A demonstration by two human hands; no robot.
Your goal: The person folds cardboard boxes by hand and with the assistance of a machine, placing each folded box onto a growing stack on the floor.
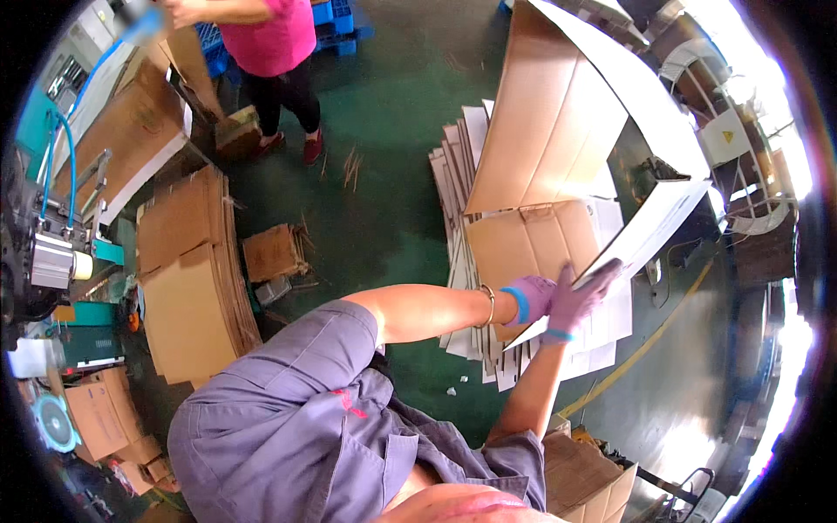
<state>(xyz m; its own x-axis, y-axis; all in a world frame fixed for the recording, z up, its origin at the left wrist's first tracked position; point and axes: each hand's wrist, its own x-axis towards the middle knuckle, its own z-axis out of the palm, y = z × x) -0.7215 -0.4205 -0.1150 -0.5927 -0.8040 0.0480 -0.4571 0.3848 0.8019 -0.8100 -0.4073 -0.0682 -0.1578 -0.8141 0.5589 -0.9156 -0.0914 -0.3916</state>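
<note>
Gripping cardboard box [558, 157] flap, both hands [558, 301] underneath

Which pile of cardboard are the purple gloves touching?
The pile on the right, with white-faced sheets fanned out on the green floor. The left hand and right hand lift its top sheet. The brown stack on the left lies flat, untouched.

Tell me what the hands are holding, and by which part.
Both hands, left and right, grip a large flattened cardboard box at its lower edge, above the stack of flat cartons.
</note>
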